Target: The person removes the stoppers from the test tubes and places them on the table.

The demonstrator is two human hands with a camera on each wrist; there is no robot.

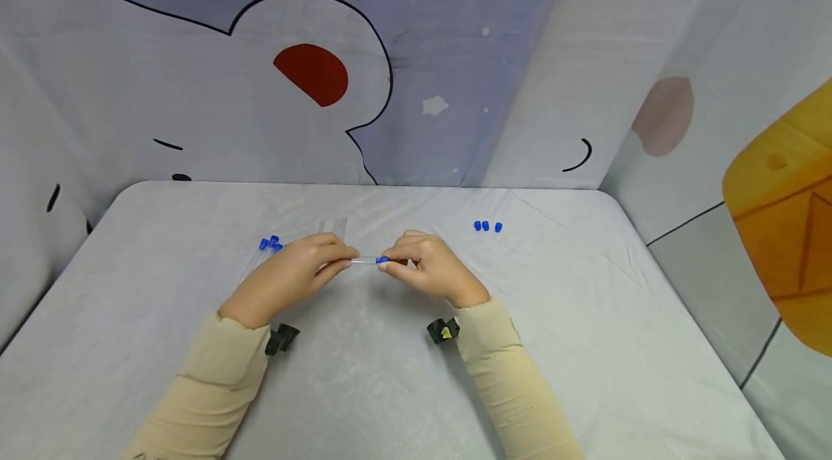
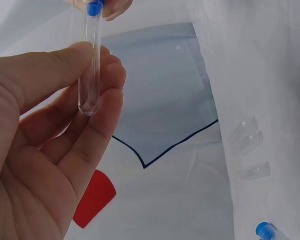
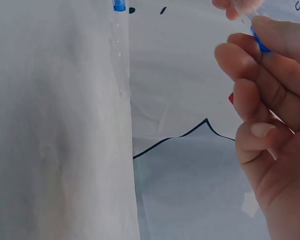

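Note:
Between thumb and fingers my left hand [image 1: 289,268] holds a clear test tube [image 1: 364,260] over the white-covered table. In the left wrist view its rounded bottom end points down in the picture, past the thumb. A blue cap [image 2: 94,8] sits at the tube's other end. My right hand [image 1: 429,265] pinches that cap between thumb and forefinger, and in the right wrist view only part of the blue cap [image 3: 260,40] shows beneath the thumb. The other right fingers are loosely bent. The two hands face each other, a short stretch of tube between them.
Three loose blue caps [image 1: 485,226] lie at the back right of the table [image 1: 585,344]. Blue-capped tubes [image 1: 263,244] lie left of the left hand, partly hidden by it. Several clear uncapped tubes [image 2: 254,170] lie behind that hand. Printed cloth walls [image 1: 455,48] enclose the table.

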